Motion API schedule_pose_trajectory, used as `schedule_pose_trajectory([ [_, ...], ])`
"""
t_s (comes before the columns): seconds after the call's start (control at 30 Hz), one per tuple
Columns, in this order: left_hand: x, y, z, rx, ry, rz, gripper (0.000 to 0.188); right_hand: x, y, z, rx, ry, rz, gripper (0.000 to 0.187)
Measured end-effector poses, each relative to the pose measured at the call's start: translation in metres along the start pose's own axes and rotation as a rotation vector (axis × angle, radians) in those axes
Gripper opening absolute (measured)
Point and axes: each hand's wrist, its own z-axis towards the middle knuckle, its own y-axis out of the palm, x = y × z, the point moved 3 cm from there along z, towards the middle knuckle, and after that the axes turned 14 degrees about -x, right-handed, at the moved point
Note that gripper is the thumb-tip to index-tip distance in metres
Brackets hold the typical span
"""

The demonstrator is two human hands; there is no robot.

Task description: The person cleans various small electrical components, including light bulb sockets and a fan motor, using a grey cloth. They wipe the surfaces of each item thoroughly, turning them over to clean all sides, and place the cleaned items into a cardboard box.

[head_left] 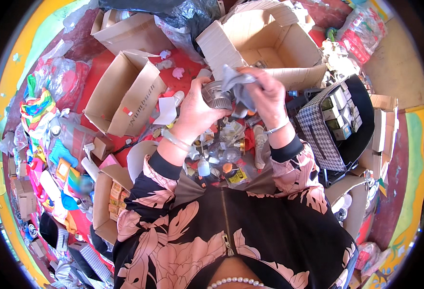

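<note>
My left hand (195, 110) is closed around a clear, ribbed glass container (216, 96) and holds it tilted in front of me. Whether it is a cup or a jar I cannot tell. A crumpled grey cloth (243, 90) is gripped in my right hand (270, 98), its loose end touching the upper right side of the glass. Below both hands, a pile of small mixed items (224, 147) lies on the ground between my legs, with bits of glass, plastic and paper in it.
An open cardboard box (289, 45) stands ahead, beside a narrower open carton (125, 94) on the left. To the right is a black-and-white checked bag (318, 137) with several small boxes inside. Colourful cloths and plastic bags (67, 79) crowd the far left.
</note>
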Motion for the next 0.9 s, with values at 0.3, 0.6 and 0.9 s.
schedule_pose_trajectory([
  [0.3,-0.031,-0.016,0.008,0.142,0.18,-0.523,0.074,0.002,-0.032,-0.001,0.088,0.148,0.069,0.021],
  [0.6,-0.01,-0.001,0.002,0.089,0.199,-0.228,0.078,0.001,0.023,0.003,0.044,0.028,-0.69,0.016],
  [0.9,0.004,0.004,-0.001,0.044,0.132,0.046,0.074,-0.01,0.03,0.007,-0.102,-0.33,-0.855,0.014],
])
